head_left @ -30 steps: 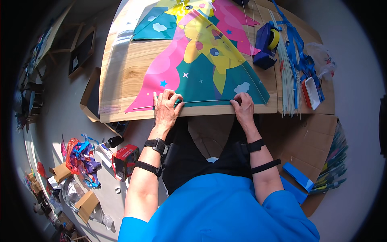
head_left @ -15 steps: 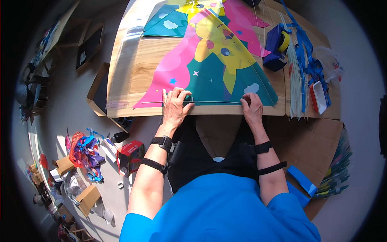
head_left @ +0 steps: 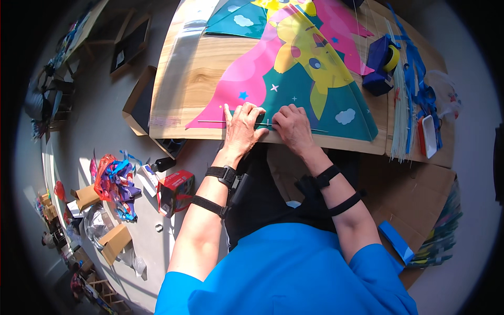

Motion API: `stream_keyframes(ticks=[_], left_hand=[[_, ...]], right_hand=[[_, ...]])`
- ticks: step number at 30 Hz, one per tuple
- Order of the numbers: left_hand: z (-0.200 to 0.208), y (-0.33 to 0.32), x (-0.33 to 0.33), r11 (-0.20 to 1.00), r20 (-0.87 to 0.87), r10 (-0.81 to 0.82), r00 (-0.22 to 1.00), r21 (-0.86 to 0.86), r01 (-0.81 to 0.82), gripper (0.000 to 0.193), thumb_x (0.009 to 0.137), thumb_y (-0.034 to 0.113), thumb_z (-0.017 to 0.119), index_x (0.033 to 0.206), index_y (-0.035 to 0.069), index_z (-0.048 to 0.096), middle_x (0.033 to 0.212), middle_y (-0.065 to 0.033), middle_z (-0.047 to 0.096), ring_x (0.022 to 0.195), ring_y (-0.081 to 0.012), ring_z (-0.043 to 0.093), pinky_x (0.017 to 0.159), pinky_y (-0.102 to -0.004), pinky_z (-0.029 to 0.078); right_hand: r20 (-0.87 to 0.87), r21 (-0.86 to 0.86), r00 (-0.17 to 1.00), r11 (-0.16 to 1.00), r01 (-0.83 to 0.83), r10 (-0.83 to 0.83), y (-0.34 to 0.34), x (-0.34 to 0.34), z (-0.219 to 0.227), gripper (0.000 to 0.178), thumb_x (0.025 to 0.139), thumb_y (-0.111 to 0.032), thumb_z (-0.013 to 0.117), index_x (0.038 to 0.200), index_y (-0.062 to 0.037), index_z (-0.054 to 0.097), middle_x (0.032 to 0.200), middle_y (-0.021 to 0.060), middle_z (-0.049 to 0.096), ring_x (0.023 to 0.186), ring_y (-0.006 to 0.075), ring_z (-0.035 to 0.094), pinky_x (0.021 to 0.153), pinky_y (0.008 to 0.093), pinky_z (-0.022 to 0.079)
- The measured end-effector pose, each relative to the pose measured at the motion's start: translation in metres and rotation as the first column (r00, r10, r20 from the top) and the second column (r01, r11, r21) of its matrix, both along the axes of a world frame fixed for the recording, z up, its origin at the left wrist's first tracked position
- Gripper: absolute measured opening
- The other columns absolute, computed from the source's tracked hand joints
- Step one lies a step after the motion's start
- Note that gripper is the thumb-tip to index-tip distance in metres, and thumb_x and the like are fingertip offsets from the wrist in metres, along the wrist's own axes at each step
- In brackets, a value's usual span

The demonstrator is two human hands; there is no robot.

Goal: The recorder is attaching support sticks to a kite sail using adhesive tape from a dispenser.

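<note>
A pink and teal printed sheet [head_left: 252, 79], shaped like a kite sail with a yellow cartoon figure, lies on the wooden table's near edge. Across its lower border runs a thin pale rod [head_left: 210, 122]. My left hand [head_left: 242, 128] rests over the rod and sheet, fingers stretched forward and thumb apart, pressing down. Close beside it, my right hand [head_left: 293, 126] has its fingers bent and pinched at the rod near the middle of the border. Both hands cover part of the rod; its right end shows past my right hand.
Another printed sheet [head_left: 236, 23] lies at the table's far side. To the right are a blue tape dispenser [head_left: 377, 71], a bundle of thin rods [head_left: 400, 115], blue ribbon [head_left: 417, 68] and a red and white tray [head_left: 428, 136]. Cardboard boxes [head_left: 115, 244] stand on the floor at left.
My right hand has moved left along the border, from near the rod's right end to beside my left hand. The left hand stays on the sheet. The whole view has shifted slightly.
</note>
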State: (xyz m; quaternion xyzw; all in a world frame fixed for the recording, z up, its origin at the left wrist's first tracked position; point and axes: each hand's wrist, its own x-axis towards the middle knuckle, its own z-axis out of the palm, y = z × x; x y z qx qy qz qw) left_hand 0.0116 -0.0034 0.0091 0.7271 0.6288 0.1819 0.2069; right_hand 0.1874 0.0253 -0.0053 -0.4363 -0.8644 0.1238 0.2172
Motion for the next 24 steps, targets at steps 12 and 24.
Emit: stream_keyframes(ticks=[12, 24], left_hand=[[0.0073, 0.0044, 0.0035, 0.999, -0.159, -0.032, 0.987, 0.026, 0.036, 0.049, 0.066, 0.026, 0.082, 0.11, 0.017, 0.062, 0.109, -0.0007, 0.056, 0.117, -0.0224, 0.048, 0.112, -0.0602, 0.016], [0.0033, 0.0028, 0.0004, 0.999, -0.133, -0.025, 0.991, 0.03, 0.029, 0.048, 0.066, 0.027, 0.081, 0.11, 0.02, 0.062, 0.11, -0.0002, 0.055, 0.116, -0.0225, 0.047, 0.109, -0.0605, 0.019]], right_hand=[[0.003, -0.061, 0.998, 0.996, 0.068, -0.067, 0.0038, -0.002, -0.0066, 0.011, 0.072, -0.013, 0.072, 0.078, -0.013, 0.062, 0.083, 0.0024, 0.056, 0.088, 0.0226, 0.055, 0.076, 0.0393, 0.042], [0.013, -0.059, 0.999, 0.998, 0.037, -0.036, 0.0014, -0.003, -0.0031, 0.009, 0.072, -0.013, 0.07, 0.078, -0.0132, 0.063, 0.082, 0.0018, 0.056, 0.088, 0.0222, 0.055, 0.076, 0.0391, 0.041]])
